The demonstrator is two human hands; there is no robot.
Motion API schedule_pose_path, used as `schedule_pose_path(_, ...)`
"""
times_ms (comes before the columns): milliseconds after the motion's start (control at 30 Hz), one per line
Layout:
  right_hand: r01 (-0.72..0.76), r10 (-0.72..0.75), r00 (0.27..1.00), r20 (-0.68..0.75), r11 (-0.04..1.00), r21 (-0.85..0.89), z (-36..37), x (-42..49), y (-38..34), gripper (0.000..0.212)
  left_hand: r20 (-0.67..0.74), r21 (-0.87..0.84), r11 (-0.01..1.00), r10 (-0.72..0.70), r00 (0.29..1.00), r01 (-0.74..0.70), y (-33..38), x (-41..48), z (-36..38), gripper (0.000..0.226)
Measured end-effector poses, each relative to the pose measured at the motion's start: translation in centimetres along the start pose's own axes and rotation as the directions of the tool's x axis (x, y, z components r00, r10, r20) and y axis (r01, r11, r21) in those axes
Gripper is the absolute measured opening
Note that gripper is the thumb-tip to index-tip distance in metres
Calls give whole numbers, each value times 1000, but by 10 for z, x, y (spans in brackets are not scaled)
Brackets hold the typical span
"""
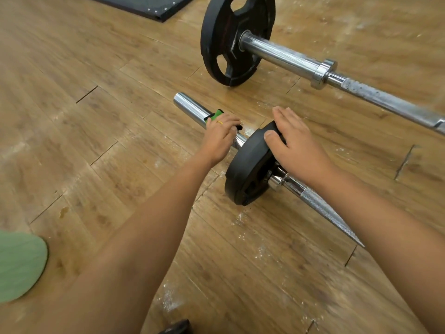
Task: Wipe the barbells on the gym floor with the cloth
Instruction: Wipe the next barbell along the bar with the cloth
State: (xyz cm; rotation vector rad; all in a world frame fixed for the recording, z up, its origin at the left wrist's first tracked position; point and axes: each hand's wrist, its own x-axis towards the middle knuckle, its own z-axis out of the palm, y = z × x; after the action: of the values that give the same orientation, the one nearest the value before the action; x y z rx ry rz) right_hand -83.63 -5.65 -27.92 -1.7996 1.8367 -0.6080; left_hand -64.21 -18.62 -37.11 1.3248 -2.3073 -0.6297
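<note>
One barbell point(192, 106) runs far-left to near-right; left hand point(220, 133) grips cloth point(218, 114) on it, right hand point(296, 141) flat on plate point(248, 165).

My one camera rode on my head, facing forward and steeply down along my arms at the floor point(72, 121), close above the near barbell point(248, 165), the far barbell point(284, 55) cut by the top edge.
</note>
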Motion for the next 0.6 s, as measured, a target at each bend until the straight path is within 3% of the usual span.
schedule_pose_path(167,7,-7,1000,22,1000,-1,-1,2,6,61,138,-5,993,118,983,-118,-14,0,-11,41)
schedule_pose_path(333,6,-6,1000,1,1000,12,-2,2,7,60,-20,-2,1000,-20,1000,20,2,4,-2,45)
schedule_pose_path(500,14,-15,1000,6,1000,2,-1,2,9,60,209,20,975,211,955,-219,-15,-9,-18,43)
schedule_pose_path(600,18,-18,1000,-2,1000,20,1,1,6,60,113,100,991,74,991,-86,-26,2,-25,44)
